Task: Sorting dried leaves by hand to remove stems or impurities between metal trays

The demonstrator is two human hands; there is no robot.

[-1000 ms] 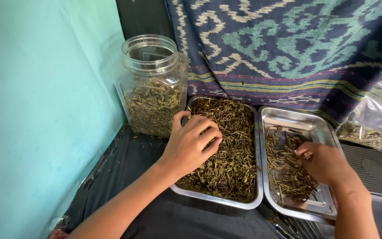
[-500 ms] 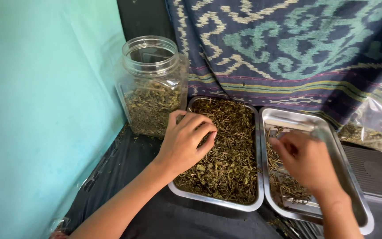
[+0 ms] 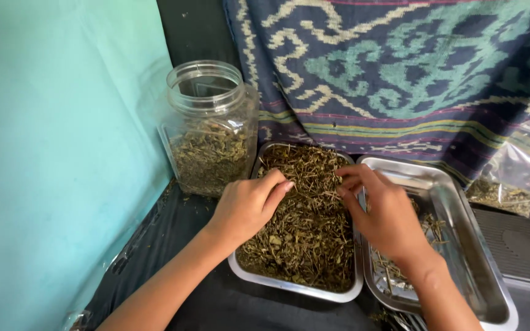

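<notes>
– In the left tray, what do the hands do?

– Both are in the dry herbs that fill it. The left hand lies on the pile with its fingers curled narrow, the tips close together. The right hand reaches across from the right tray, fingers bent, the tips in the herbs near the far rim. If either one holds a piece, I cannot tell.

– So which step is this?

– I judge it is picking through the pile. The right tray has only a few thin stems. The pieces are small and tangled, so a next pick asks a fine pinch.

– And around them?

– The trays touch side by side on a black surface. An open clear jar, partly full of the same herbs, stands just beside the left tray. A clear bag lies at the right. Behind hangs a patterned cloth; at the left is a teal wall.
</notes>
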